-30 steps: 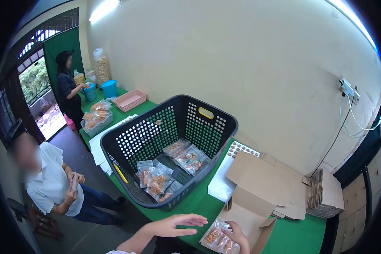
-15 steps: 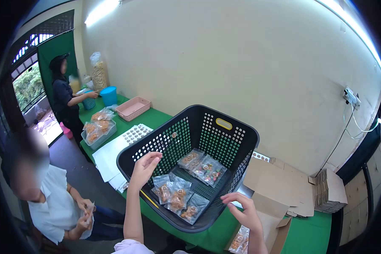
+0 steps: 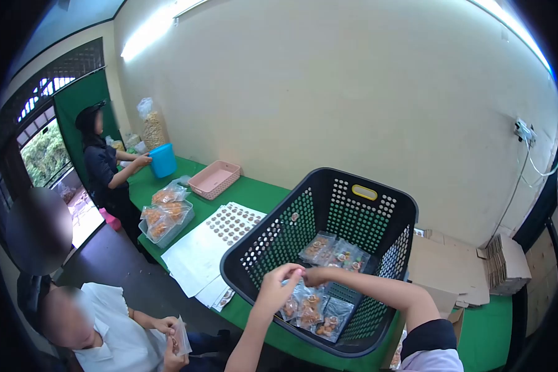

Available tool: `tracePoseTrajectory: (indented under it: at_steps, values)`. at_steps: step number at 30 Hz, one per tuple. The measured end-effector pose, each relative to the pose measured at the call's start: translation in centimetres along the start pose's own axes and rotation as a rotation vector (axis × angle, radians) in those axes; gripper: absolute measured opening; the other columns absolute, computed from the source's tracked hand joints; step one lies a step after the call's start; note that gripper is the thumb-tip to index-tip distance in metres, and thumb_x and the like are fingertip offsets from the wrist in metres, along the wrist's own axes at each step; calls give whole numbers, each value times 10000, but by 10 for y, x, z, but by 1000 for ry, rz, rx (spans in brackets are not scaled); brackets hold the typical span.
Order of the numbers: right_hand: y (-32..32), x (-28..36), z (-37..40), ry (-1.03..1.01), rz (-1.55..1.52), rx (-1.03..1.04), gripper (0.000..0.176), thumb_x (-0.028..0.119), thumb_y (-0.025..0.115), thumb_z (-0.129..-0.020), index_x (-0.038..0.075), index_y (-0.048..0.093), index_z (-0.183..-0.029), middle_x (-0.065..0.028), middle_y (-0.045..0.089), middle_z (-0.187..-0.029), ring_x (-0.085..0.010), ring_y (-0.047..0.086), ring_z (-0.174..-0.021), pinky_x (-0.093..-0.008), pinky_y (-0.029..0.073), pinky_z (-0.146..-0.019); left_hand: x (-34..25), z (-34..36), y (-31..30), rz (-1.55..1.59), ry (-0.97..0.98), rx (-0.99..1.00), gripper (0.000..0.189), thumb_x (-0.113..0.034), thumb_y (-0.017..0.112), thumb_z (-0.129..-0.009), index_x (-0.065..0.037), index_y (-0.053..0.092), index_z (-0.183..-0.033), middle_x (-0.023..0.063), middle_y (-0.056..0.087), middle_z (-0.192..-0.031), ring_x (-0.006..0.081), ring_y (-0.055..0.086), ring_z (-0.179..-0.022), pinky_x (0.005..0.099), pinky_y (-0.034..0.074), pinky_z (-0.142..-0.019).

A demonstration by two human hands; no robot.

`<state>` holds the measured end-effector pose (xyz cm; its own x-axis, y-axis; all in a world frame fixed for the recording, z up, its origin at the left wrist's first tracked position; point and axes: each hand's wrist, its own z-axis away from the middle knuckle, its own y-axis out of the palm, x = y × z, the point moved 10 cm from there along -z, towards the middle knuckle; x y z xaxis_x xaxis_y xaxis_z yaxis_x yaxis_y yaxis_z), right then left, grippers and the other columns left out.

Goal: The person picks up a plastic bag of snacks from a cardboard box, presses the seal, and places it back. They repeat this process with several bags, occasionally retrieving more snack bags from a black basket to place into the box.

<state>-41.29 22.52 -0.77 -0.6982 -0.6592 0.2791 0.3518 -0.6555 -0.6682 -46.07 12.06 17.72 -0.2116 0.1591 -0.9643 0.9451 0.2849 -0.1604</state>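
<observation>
**Hands have met over the basket**

Half a second ago your hands were apart, the left one up by the basket's left wall and the right one spread open at its near rim. Now your left hand (image 3: 278, 288) and right hand (image 3: 316, 276) touch fingertip to fingertip over the middle of the black basket (image 3: 353, 214). Both have the fingers curled in, and I can't tell if they're pinching anything.

The basket sits on a long green table (image 3: 254, 192) against a cream wall (image 3: 353, 93). Sticker sheets (image 3: 211, 239) and a pink tray (image 3: 214, 178) are to its left, and flat cardboard (image 3: 446, 266) is to its right. A person in dark clothes (image 3: 102, 167) stands at the far left end.

The basket's long axis runs roughly near to far, handle end toward the wall. The snack packets (image 3: 310, 310) lie flat on its floor, just below your hands.
</observation>
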Motion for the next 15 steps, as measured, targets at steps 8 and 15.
tracePoseTrajectory:
  at_steps: [8, 15]
  values:
    - [136, 8, -83, -260, 297, 126, 386, 250, 521, -767, 12, 515, -1071, -157, 592, -974, -270, 594, -862, -367, 483, -709, -1, 1, 0, -86, -9, 17, 192, -154, 532, -831, -2, 588, -935, 80, 631, -851, 119, 592, -797, 251, 448, -719]
    - [63, 32, -32, -414, 246, -185, 470, 276, 536, -763, 34, 453, -1157, -163, 575, -1023, -276, 581, -904, -402, 471, -737, 7, -1, -2, -60, 16, -2, 208, -163, 536, -825, 9, 586, -930, 106, 628, -836, 159, 607, -782, 260, 457, -700]
